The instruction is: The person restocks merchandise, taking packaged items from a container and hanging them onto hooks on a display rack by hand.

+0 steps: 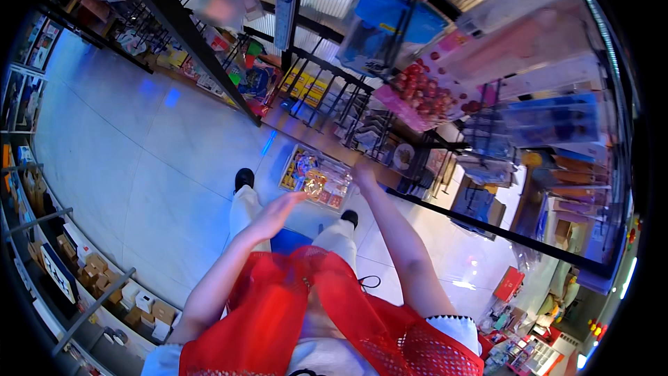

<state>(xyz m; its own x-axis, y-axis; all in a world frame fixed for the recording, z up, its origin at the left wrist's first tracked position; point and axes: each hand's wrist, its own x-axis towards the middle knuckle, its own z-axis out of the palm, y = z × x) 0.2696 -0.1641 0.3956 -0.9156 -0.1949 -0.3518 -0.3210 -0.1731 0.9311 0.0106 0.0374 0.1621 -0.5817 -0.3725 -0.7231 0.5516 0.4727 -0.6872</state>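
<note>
Pale tiled floor (132, 181) spreads through a shop aisle, bordered by a black-framed display rack (193, 40) crowded with hanging goods. Low down between the hands, next to the rack's wooden shelf (306, 131), sits a shallow tray (325, 158) of small, brightly coloured pieces. The left hand (277, 214) reaches to its near side, fingers stretched and close together; the right hand (363, 175) is by its right end, near the shelf edge. Blur hides the fingertips, so I cannot tell whether either hand's fingers grip the tray or how wide the right ones stand.

Uneven support is the main danger: with one end carried and the other loose, the tray could tip and scatter its pieces, as its sides look low. A corner might also catch on the shelf, and a pull toward the body could bump the right shoe (350, 218). Leaning further, the person could brush the contents with the loose red vest (243, 320).

Overhead, a pink packet (417, 94) and blue packages (390, 21) hang out from the rack, where a rising right arm could knock them. Yellow boxes (303, 87) line the rack beyond the tray, the left shoe (244, 179) stands to its left, and brown cartons (94, 268) fill a shelf at far left
</note>
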